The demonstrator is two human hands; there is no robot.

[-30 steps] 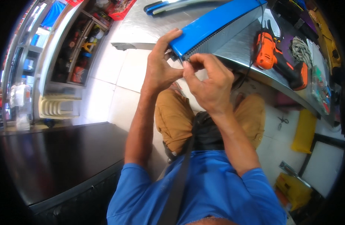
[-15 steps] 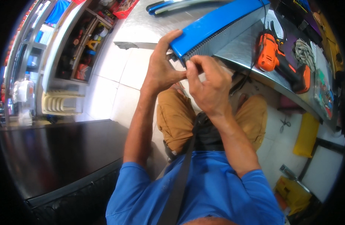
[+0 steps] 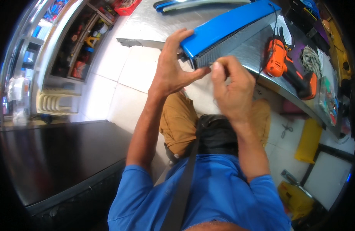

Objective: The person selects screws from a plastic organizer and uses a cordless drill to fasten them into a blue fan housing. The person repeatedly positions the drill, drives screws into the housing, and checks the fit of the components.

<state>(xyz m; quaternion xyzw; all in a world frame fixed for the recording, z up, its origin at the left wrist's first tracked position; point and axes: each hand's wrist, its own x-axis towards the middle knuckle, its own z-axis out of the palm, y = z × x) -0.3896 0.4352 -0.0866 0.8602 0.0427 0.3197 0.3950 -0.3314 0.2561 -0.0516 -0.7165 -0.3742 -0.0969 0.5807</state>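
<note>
1. Grip: left hand (image 3: 171,73) clasps the end of the blue housing (image 3: 227,29) at the steel table's (image 3: 154,23) edge; right hand (image 3: 233,88) pinches closed beside its grille, on what I cannot tell.
2. Housing may slide off if the clasp loosens.
3. Drill (image 3: 287,67) nearby could get knocked.

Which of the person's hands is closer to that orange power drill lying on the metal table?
The right. The right hand is at the near end of the long blue unit, just left of the orange drill. The left hand grips that same end from the far side, farther from the drill.
</note>
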